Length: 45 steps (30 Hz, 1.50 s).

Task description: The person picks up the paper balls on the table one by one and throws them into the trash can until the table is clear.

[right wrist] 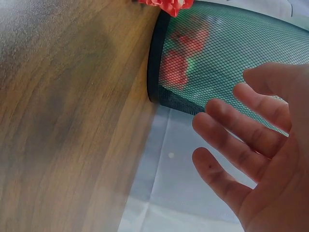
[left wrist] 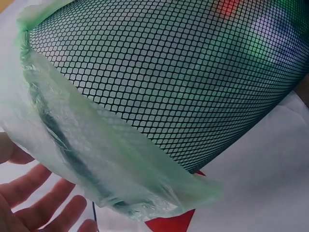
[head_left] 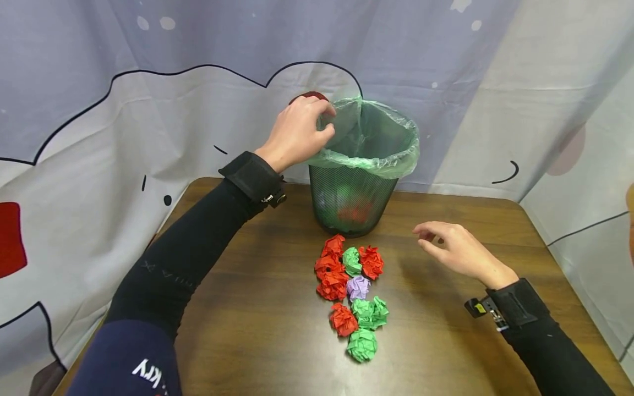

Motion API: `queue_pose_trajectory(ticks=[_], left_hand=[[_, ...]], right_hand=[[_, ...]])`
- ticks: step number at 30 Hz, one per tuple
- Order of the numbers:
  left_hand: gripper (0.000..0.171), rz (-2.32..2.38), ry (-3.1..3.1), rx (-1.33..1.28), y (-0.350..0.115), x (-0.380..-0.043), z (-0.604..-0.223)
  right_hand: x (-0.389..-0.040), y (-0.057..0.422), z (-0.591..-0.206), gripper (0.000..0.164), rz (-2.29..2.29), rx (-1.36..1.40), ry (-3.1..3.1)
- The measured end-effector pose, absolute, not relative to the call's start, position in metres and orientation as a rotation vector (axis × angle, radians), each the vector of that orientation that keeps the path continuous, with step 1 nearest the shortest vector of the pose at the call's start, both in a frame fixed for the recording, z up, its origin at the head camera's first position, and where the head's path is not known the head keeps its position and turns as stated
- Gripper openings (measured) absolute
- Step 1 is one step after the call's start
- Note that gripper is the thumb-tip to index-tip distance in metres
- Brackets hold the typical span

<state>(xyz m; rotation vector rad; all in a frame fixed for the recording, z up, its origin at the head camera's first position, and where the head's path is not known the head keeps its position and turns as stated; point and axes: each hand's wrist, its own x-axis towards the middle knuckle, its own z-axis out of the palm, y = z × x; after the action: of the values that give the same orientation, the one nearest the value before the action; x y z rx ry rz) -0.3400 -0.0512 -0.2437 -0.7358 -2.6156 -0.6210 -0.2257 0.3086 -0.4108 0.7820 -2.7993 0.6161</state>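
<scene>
A black mesh bin (head_left: 354, 192) stands at the back of the table, lined with a thin green plastic bag (head_left: 391, 162) folded over its rim. Red and green crumpled shapes show through the mesh. My left hand (head_left: 301, 129) hovers at the left side of the rim, fingers loosely bent and holding nothing; in the left wrist view its fingers (left wrist: 46, 205) spread beside the bag's edge. Over the table to the right of the bin is my right hand (head_left: 458, 250), empty, its fingers (right wrist: 231, 145) relaxed and apart in the right wrist view.
In front of the bin lie several crumpled paper balls: red ones (head_left: 333, 285), green ones (head_left: 362, 345) and a purple one (head_left: 358, 287). The brown wooden table (head_left: 257, 324) backs onto a printed curtain (head_left: 198, 121). Each wrist wears a strapped camera.
</scene>
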Motion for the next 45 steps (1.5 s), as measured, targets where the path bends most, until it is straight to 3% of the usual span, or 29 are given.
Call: queue_pose_trajectory(ticks=[36, 45], left_hand=[[0.01, -0.913, -2.333, -0.687, -0.1, -0.296, -0.325], [0.009, -0.931, -2.399, -0.654, -0.107, -0.292, -0.349]], right_hand=[[-0.218, 0.305, -0.417, 0.019, 0.662, 0.806, -2.778], [-0.205, 0.292, -0.414, 0.03, 0.739, 0.943, -2.787]])
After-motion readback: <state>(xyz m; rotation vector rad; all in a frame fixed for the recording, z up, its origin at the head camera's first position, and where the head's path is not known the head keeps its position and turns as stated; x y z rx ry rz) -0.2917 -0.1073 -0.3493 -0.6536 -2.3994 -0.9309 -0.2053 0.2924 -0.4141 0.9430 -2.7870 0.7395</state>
